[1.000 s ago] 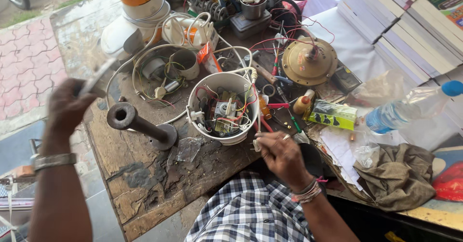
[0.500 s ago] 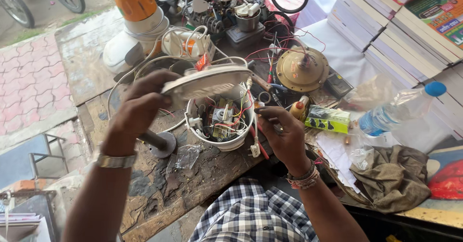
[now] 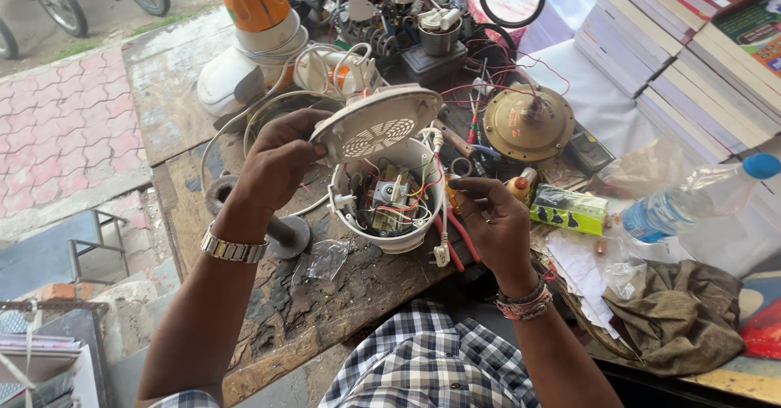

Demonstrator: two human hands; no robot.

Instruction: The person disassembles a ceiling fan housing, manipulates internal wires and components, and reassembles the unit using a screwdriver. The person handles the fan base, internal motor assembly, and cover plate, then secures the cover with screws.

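My left hand (image 3: 275, 161) grips a round white vented cover (image 3: 376, 121) and holds it tilted just above an open white appliance housing (image 3: 389, 205). Inside that housing I see a small circuit board and coloured wires. My right hand (image 3: 493, 221) is at the housing's right side, fingers pinched together near its rim; what they pinch is too small to tell. Both wrists wear bands, a metal watch on the left.
A worn wooden bench (image 3: 325, 294) carries a black metal stand (image 3: 281, 231), a brass fan motor (image 3: 529, 121), an orange-and-white mixer (image 3: 256, 17), tangled wires, a green box (image 3: 569, 209), a plastic bottle (image 3: 691, 200), a brown rag (image 3: 679, 314). Book stacks (image 3: 691, 58) lie at right.
My left hand swung in from the left, picked up the vented cover and brought it over the housing. My right hand rose from the bench edge to the housing's right side.
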